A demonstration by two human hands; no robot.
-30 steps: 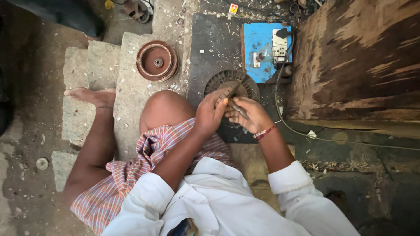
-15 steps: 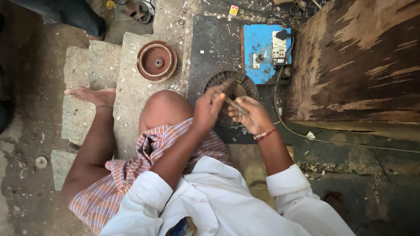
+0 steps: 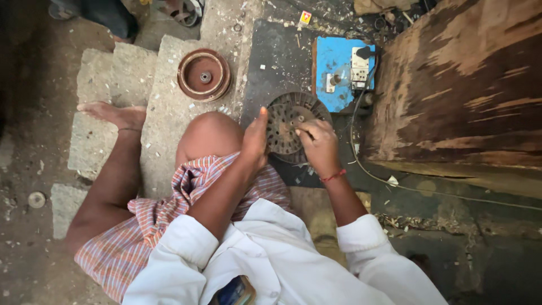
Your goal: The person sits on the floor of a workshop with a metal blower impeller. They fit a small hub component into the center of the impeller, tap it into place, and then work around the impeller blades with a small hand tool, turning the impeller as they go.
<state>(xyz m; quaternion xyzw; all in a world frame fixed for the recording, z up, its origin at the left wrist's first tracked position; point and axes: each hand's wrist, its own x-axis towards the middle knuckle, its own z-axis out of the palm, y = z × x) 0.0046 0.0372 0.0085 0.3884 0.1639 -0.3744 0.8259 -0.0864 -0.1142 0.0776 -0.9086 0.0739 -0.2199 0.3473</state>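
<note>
Rough concrete floor [image 3: 169,118] w/ a dark mat, big wooden block [image 3: 463,90] at right. Round slotted metal disc [image 3: 285,127] lay flat on the mat, just ahead of the knee, betw. both hands. Left hand [image 3: 255,141] touched its near-left rim, thumb up, fingers curled. Right hand [image 3: 319,144] sat over the right edge, fingers pinched together on sth. small; couldn't tell what.

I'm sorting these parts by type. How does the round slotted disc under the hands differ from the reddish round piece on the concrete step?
The slotted disc is dark grey with radial slots; the reddish piece is rust-brown with smooth concentric rings and a small centre hub. The left hand and right hand are on the slotted disc, while the reddish piece lies untouched. The slotted disc sits on a dark slab, the reddish piece on pale concrete. Both are round and lie flat.
</note>
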